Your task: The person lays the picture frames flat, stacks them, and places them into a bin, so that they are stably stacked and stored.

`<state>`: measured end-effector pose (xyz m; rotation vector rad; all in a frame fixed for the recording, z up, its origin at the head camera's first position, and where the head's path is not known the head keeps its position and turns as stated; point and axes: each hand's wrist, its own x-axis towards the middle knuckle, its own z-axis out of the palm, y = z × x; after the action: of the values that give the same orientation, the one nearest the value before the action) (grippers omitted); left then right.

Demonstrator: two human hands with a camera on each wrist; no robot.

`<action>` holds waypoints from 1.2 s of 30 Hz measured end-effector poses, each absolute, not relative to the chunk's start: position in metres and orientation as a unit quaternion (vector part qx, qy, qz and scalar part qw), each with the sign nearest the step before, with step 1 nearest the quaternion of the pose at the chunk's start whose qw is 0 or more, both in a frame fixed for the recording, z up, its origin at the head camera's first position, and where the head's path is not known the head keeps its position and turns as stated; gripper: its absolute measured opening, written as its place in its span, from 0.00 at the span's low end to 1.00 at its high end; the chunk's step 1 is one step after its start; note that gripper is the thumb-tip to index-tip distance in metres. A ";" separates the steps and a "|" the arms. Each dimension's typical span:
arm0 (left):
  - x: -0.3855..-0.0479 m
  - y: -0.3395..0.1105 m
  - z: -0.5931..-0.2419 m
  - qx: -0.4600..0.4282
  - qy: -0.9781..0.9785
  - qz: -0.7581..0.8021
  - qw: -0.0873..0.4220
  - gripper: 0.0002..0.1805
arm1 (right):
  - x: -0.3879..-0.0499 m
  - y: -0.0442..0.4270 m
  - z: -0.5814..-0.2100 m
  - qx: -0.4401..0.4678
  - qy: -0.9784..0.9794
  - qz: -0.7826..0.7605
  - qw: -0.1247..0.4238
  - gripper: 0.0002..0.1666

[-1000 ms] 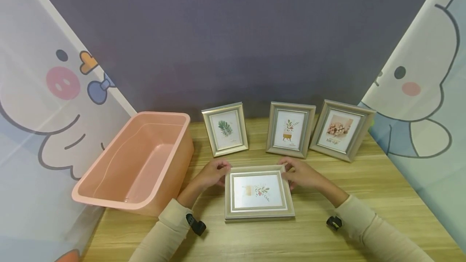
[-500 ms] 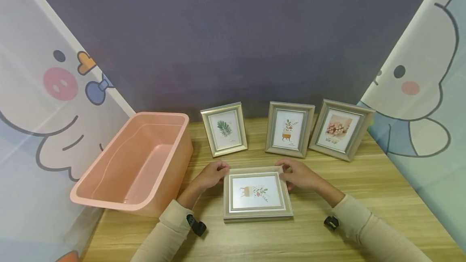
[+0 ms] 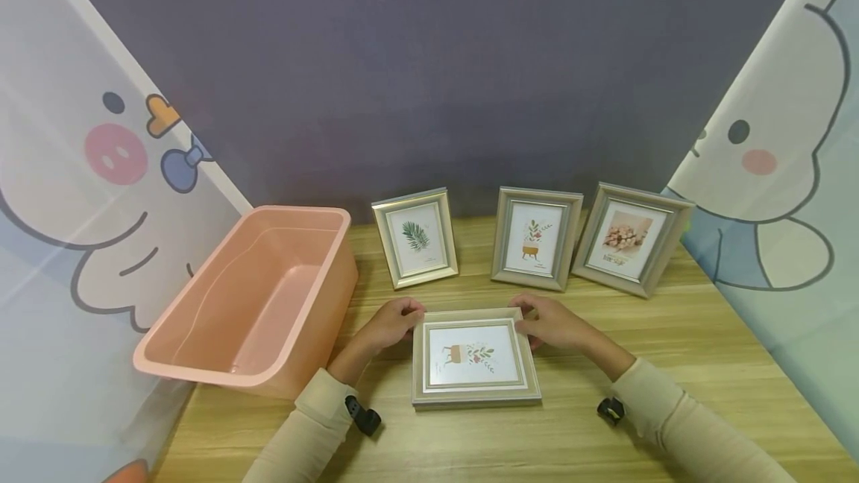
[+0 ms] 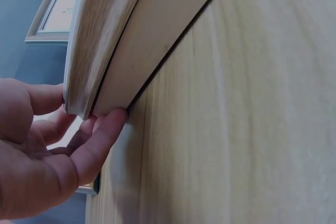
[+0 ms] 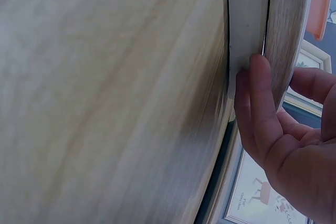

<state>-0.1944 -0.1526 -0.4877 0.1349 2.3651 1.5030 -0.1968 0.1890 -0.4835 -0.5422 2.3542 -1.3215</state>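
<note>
A picture frame [image 3: 475, 392] with a potted-plant print lies flat on the table, its picture turned sideways. My left hand [image 3: 391, 323] holds its far left corner, thumb at the top edge. In the left wrist view, the fingers [image 4: 97, 142] of that hand touch a pale layer under the frame's wood-grain moulding [image 4: 102, 30]. At the far right corner, my right hand [image 3: 546, 320] grips the same frame. Its fingertips [image 5: 260, 69] press the pale side in the right wrist view. Whether that layer is the frame's backing or a separate piece, I cannot tell.
Behind the hands stand three upright frames: a leaf print [image 3: 415, 238], a potted-plant print [image 3: 537, 238] and a flower photo [image 3: 631, 240]. A pink plastic tub [image 3: 329, 297] occupies the left of the wooden table [image 3: 577, 438]. A dark partition [image 3: 429, 80] rises at the back.
Compared with a second ago, the lying frame and my right hand have shifted very slightly left and toward me. Both hands keep their hold; the standing frames and tub stay put.
</note>
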 end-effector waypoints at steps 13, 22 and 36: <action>-0.192 -0.154 -0.486 0.050 0.830 0.529 0.171 0.13 | -0.195 0.187 -0.480 -0.188 0.834 -0.478 0.203 0.26; -0.194 -0.158 -0.487 0.042 0.824 0.538 0.170 0.14 | -0.198 0.186 -0.476 -0.178 0.847 -0.456 0.210 0.30; -0.214 -0.162 -0.472 -0.065 0.799 0.597 -0.037 0.14 | -0.221 0.176 -0.451 -0.206 0.893 -0.390 0.094 0.23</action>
<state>-0.2137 -0.1624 -0.4721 -0.2106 2.5702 1.9216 -0.2209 0.1760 -0.4509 -0.6107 2.6474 -1.1556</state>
